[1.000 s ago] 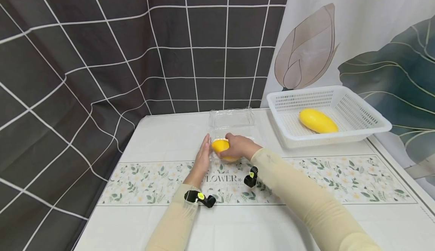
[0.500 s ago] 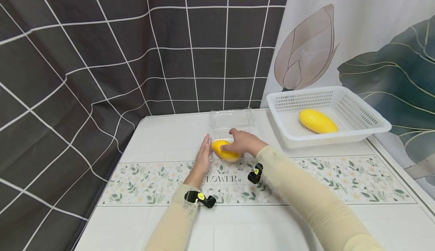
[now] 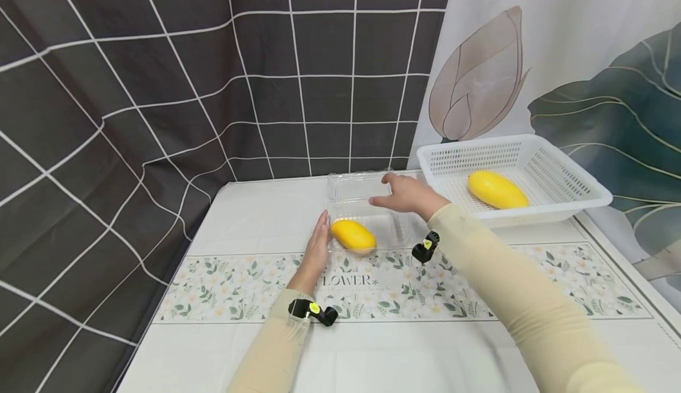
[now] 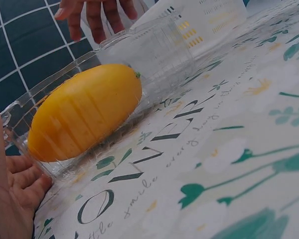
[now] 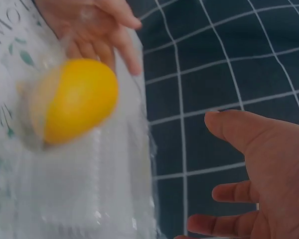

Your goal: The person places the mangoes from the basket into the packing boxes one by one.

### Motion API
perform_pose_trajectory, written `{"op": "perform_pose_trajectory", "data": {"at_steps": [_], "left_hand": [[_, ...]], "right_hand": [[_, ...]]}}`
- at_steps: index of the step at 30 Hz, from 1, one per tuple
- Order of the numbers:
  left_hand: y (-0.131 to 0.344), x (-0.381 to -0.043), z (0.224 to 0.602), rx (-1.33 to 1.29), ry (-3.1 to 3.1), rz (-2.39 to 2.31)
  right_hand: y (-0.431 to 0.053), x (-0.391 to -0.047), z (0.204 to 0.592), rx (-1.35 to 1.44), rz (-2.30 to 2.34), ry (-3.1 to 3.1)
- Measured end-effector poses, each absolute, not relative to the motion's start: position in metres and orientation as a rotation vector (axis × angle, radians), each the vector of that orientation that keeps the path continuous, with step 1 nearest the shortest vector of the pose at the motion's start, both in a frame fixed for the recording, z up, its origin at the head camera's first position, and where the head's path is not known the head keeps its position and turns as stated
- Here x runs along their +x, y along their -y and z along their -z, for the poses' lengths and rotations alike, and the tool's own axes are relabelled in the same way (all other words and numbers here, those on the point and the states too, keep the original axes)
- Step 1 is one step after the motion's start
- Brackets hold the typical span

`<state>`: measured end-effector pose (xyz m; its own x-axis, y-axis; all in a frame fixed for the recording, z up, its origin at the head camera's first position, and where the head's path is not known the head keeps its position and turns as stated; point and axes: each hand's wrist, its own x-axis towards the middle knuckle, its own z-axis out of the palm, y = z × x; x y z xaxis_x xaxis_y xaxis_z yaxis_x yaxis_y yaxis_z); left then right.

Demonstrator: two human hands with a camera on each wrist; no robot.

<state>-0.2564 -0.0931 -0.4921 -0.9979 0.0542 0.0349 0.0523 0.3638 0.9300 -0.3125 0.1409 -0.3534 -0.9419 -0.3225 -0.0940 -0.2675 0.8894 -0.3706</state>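
Observation:
A yellow mango (image 3: 353, 236) lies in the left part of a clear plastic clamshell box (image 3: 391, 230), whose lid (image 3: 353, 186) is folded back toward the wall. Along the box's left side rests my left hand (image 3: 315, 254), its fingers straight against the plastic; in the left wrist view these fingers (image 4: 27, 184) show at the box's end. My right hand (image 3: 409, 195) is over the right side of the box near the hinge, holding nothing. Its thumb and fingers are spread apart in the right wrist view, away from the mango (image 5: 82, 99).
To the right stands a white perforated basket (image 3: 479, 153) with another yellow mango (image 3: 497, 189) in it. A dark gridded curtain (image 3: 324, 97) hangs behind and to the left. The white tablecloth (image 3: 372, 351) has a floral band across it.
My right hand has let go of the mango in the box and moved up and to the right, toward the lid side. The left hand has stayed at the box.

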Motion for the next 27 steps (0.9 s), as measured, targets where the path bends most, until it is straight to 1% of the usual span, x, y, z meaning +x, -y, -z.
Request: {"op": "perform_pose_trajectory", "data": {"at_steps": [6, 11, 22, 27], "left_hand": [[0.093, -0.255, 0.492, 0.072, -2.597, -1.756], [0.093, -0.254, 0.492, 0.067, -2.592, -1.759], [0.092, -0.253, 0.490, 0.075, -2.602, -1.761], [0.092, -0.253, 0.490, 0.094, -2.596, -1.769]], "right_hand": [[-0.168, -0.323, 0.337, -0.395, 0.575, -2.966], [-0.193, -0.331, 0.333, -0.304, 0.609, -3.003], [-0.260, -0.347, 0.340, -0.157, 0.617, -3.020], [-0.288, -0.349, 0.347, 0.003, 0.653, -2.964]]}}
